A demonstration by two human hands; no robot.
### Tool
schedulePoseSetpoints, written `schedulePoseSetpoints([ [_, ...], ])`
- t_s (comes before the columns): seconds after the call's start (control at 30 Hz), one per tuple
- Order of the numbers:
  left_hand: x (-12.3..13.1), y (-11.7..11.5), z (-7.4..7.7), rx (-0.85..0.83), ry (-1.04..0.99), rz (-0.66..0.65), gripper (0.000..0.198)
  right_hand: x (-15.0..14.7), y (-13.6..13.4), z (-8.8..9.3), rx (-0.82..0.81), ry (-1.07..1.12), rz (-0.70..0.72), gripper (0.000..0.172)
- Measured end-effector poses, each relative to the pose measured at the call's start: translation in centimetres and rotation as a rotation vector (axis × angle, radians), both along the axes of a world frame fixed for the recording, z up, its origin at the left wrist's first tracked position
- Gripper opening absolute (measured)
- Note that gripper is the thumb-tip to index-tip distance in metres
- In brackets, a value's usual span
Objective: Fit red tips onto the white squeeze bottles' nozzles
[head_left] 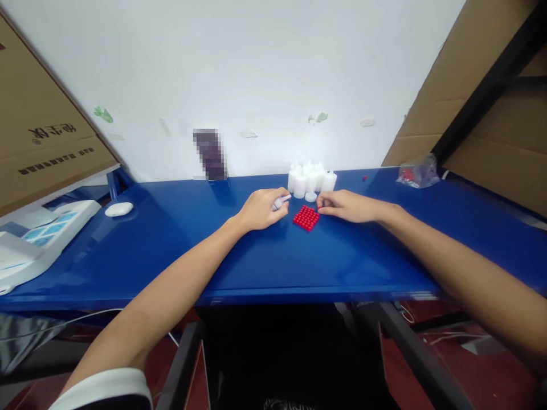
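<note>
My left hand [262,209] is closed around a small white bottle [278,203], whose narrow white tip points to the right. Just right of it, many small red pieces [306,218] lie packed in neat rows on the blue table. My right hand [343,205] is at the right edge of these rows, thumb and forefinger pinched together. A speck of red shows at its fingertips, apparently one small red piece. Behind the rows sits a round white lid [310,197], and several white bottles [308,179] stand in a cluster near the wall.
A single red piece [364,178] and a clear plastic bag [419,172] with red content lie at the back right. On the left are a white mouse [118,209] and a white device [51,236]. A dark pixelated patch [211,154] is by the wall. Cardboard [482,108] flanks the table [273,267].
</note>
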State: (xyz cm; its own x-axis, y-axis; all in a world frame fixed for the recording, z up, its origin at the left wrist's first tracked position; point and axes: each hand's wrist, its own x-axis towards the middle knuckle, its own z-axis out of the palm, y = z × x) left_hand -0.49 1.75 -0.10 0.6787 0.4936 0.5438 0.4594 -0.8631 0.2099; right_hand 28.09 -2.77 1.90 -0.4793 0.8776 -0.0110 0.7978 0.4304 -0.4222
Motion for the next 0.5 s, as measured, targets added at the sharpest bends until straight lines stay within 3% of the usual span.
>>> schedulePoseSetpoints([
  [0.5,-0.06,0.10,0.21,-0.017,-0.017,0.035,0.028,0.19,0.17,0.12,-0.080,0.100,0.010,0.025],
])
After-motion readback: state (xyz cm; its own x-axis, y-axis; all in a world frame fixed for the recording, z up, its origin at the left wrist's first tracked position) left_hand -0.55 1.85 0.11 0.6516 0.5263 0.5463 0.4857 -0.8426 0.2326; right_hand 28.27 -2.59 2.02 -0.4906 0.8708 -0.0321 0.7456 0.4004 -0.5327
